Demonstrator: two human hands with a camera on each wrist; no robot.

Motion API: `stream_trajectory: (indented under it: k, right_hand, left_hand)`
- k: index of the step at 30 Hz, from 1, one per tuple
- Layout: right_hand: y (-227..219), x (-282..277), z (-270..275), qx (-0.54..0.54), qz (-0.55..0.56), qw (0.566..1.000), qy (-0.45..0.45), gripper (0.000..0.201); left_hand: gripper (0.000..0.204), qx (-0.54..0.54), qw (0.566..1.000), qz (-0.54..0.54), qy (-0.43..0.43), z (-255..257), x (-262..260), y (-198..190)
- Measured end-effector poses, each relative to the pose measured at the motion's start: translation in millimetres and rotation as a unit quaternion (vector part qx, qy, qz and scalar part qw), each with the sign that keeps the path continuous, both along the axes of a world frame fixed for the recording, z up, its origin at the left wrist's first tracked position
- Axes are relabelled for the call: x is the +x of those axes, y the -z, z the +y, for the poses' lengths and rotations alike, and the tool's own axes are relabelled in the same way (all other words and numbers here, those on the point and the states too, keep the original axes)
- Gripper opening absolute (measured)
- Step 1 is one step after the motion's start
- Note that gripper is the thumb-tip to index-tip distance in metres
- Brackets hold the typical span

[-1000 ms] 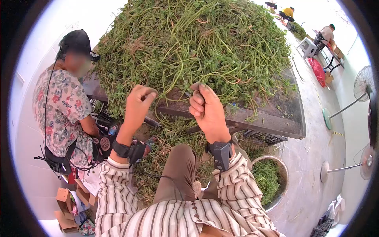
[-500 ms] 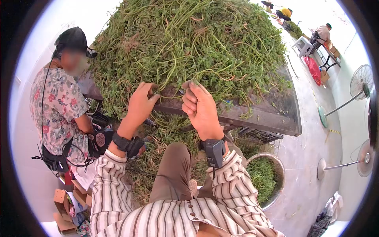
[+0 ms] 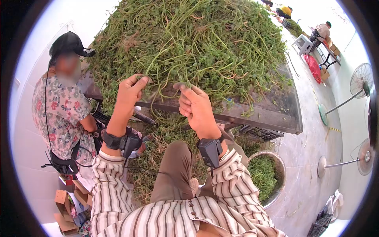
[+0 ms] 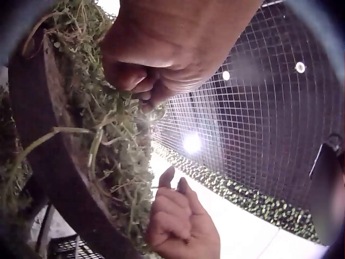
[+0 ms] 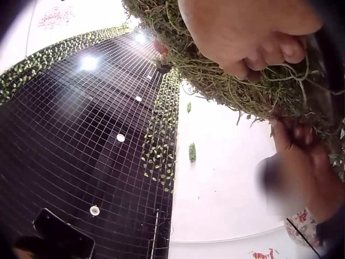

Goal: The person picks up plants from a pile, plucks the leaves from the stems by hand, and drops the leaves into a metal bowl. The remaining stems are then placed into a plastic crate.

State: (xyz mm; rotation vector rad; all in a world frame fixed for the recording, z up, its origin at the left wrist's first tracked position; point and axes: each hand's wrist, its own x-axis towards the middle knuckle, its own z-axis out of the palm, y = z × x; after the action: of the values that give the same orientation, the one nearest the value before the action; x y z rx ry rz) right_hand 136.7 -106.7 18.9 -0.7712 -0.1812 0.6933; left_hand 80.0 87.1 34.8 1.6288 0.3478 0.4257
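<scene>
In the head view, a big heap of leafy green stems covers a dark table. My left hand is at the heap's front edge, fingers curled and thumb against the forefinger. Green bits show at its fingertips in the left wrist view, where the hand pinches a stem. To its right, my right hand has its lower fingers curled, with thumb and forefinger together at a thin stem by the table edge. The stem's end within those fingertips is mostly hidden.
At left sits a person in a flowered shirt. Cut greens lie on the floor under the table. A round tub of greens stands by my right knee, beside a black crate. Fans stand at far right.
My left hand has moved left and slightly up, widening the gap between the hands. My right hand has shifted a little left. The seated person's head has turned.
</scene>
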Motion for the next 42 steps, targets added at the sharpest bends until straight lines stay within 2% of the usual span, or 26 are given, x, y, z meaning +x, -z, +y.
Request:
stream_trajectory:
  k: [2,6,8,9,11,14,16,18,21,22,24,25,26,28,29,33,35,39,42]
  right_hand:
    - [-3,2,2,-0.002,0.004,1.0,-0.001,0.018]
    - [-2,6,4,-0.008,0.014,1.0,-0.002,0.02]
    - [-5,9,4,-0.005,0.018,1.0,-0.001,0.021]
    - [-7,10,5,-0.002,0.019,1.0,0.0,0.022]
    - [-6,14,6,-0.012,0.022,1.0,0.007,0.023]
    - [-2,19,9,-0.036,0.024,0.999,0.004,0.02]
    - [2,19,11,-0.056,0.023,0.998,-0.003,0.019]
    - [6,15,11,-0.072,-0.003,0.996,-0.045,0.02]
    - [7,10,12,-0.066,0.004,0.998,-0.017,0.018]
    - [8,11,12,-0.065,0.002,0.998,-0.017,0.018]
    - [6,16,12,-0.036,0.021,0.999,0.018,0.017]
    - [6,15,11,-0.036,0.02,0.999,0.018,0.017]
    - [5,15,9,-0.03,0.021,0.999,0.03,0.018]
    - [10,14,8,-0.024,0.015,0.999,0.042,0.018]
    - [11,15,8,-0.02,0.019,0.999,0.045,0.018]
    - [7,17,10,-0.015,0.038,0.997,0.06,0.018]
    - [11,16,6,-0.017,0.019,0.998,0.063,0.018]
    - [6,20,-1,-0.025,0.012,0.996,0.079,0.018]
    - [9,22,-3,-0.038,0.007,0.994,0.097,0.019]
  left_hand:
    - [0.018,-0.035,0.999,-0.013,0.023,-7,-3,-14]
    - [0.02,-0.043,0.998,-0.012,0.05,-14,-3,-18]
    - [0.018,0.048,0.995,0.041,0.072,-21,-5,-26]
    - [0.018,0.047,0.995,0.044,0.073,-23,-4,-23]
    - [0.017,0.259,0.956,-0.037,0.131,-25,-2,-11]
    - [0.013,0.291,0.943,0.005,0.163,-36,-5,-14]
    - [0.01,0.298,0.94,-0.008,0.165,-37,-4,-3]
    - [0.01,0.343,0.924,-0.008,0.171,-40,-6,4]
    - [0.011,0.348,0.919,0.0,0.184,-42,-4,-1]
    - [0.011,0.349,0.919,-0.001,0.183,-42,-1,0]
    - [0.014,0.24,0.96,-0.06,0.131,-36,9,2]
    - [0.026,0.252,0.957,-0.076,0.121,-30,15,3]
    - [0.026,0.253,0.957,-0.078,0.121,-28,20,4]
    - [0.042,0.304,0.95,0.009,0.077,-29,28,7]
    - [0.056,0.334,0.939,0.011,0.082,-28,34,9]
    - [0.059,0.388,0.919,0.008,0.07,-29,69,25]
    - [0.058,0.454,0.887,-0.078,0.027,-30,86,46]
    - [0.054,0.47,0.878,-0.065,0.062,-14,109,53]
    - [0.049,0.452,0.888,-0.043,0.073,-11,121,55]
